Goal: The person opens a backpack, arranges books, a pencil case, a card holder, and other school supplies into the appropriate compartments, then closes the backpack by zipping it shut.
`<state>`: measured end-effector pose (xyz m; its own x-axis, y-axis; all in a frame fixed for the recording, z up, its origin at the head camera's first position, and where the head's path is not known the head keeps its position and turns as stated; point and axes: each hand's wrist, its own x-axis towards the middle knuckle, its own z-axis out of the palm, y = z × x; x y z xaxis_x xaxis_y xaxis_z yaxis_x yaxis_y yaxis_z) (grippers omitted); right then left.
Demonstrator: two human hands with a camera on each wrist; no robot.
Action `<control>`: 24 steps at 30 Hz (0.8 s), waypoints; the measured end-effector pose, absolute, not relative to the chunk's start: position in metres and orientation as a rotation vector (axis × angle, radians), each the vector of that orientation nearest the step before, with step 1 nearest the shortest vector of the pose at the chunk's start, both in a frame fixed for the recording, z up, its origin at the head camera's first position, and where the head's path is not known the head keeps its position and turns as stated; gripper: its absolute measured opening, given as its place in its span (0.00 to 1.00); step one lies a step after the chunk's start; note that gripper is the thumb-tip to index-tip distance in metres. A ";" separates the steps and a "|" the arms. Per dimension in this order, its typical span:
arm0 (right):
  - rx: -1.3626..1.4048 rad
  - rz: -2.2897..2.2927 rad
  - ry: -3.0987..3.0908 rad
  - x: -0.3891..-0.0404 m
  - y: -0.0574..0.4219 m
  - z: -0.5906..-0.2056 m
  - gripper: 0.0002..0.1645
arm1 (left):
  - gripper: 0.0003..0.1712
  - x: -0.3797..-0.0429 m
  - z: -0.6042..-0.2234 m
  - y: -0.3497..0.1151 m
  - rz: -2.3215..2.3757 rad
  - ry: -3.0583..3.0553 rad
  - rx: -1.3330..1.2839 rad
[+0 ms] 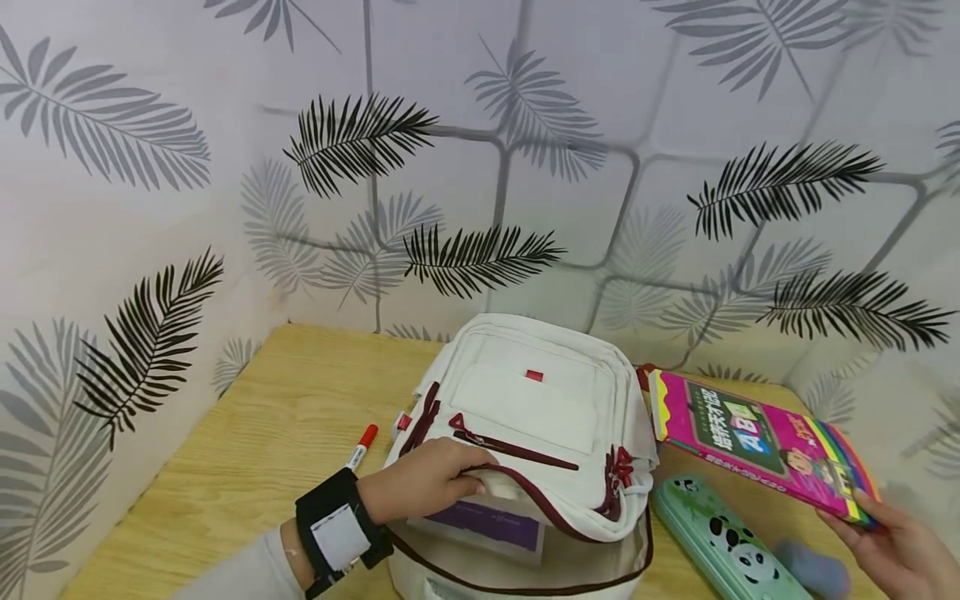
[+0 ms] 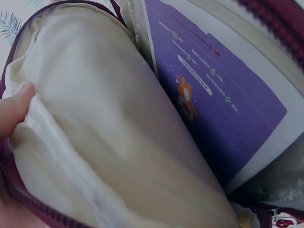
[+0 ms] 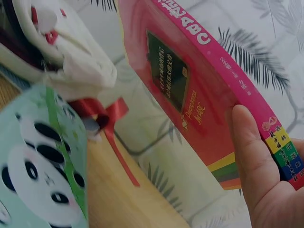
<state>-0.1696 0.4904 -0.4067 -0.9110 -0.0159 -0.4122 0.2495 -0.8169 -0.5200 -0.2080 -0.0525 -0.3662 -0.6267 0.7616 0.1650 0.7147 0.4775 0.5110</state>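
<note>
A white backpack point(image 1: 536, 392) with dark red zips stands on the wooden table, its main compartment unzipped. My left hand point(image 1: 427, 482) pinches the edge of its front flap and holds it up. In the left wrist view the thumb point(image 2: 18, 107) lies on the cream lining. Inside the bag stands a book with a purple and white cover point(image 2: 213, 99). My right hand point(image 1: 896, 537) grips a pink book point(image 1: 750, 437) by its rainbow-striped end, raised to the right of the backpack. The right wrist view shows its spine and red back cover point(image 3: 185, 90).
A green pencil case with pandas point(image 1: 723, 533) lies right of the backpack, beside a blurred grey-blue object point(image 1: 813, 568). A red-capped marker point(image 1: 363, 446) lies to the left. Behind the bag is a red ribbon point(image 3: 111, 116). Leaf-patterned walls point(image 1: 465, 183) border the table point(image 1: 285, 417).
</note>
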 end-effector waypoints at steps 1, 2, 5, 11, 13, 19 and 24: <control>0.564 -2.800 0.893 -0.168 0.483 -0.402 0.29 | 0.12 -0.211 -0.366 -0.053 0.868 2.611 1.303; 0.521 -2.807 0.894 -0.166 0.477 -0.398 0.24 | 0.12 -0.213 -0.366 -0.053 0.894 2.595 1.284; 0.364 -2.824 0.913 -0.160 0.460 -0.389 0.11 | 0.12 -0.221 -0.368 -0.052 0.978 2.553 1.249; 0.103 -2.788 0.916 -0.148 0.439 -0.381 0.19 | 0.08 -0.227 -0.371 -0.049 1.117 2.484 1.175; 0.032 -2.742 0.897 -0.145 0.434 -0.381 0.22 | 0.05 -0.230 -0.373 -0.049 1.138 2.476 1.146; -0.185 -2.539 0.791 -0.137 0.411 -0.373 0.34 | 0.05 -0.237 -0.383 -0.047 1.196 2.474 1.041; -0.283 -2.422 0.793 -0.130 0.389 -0.367 0.35 | 0.05 -0.239 -0.387 -0.043 1.291 2.428 0.927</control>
<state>-0.1298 0.3894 -0.3669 -0.8155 -0.5783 0.0225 0.4530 -0.6620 -0.5972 -0.2391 -0.0432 -0.3874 -0.7702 0.6326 0.0817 0.4215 0.4086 0.8096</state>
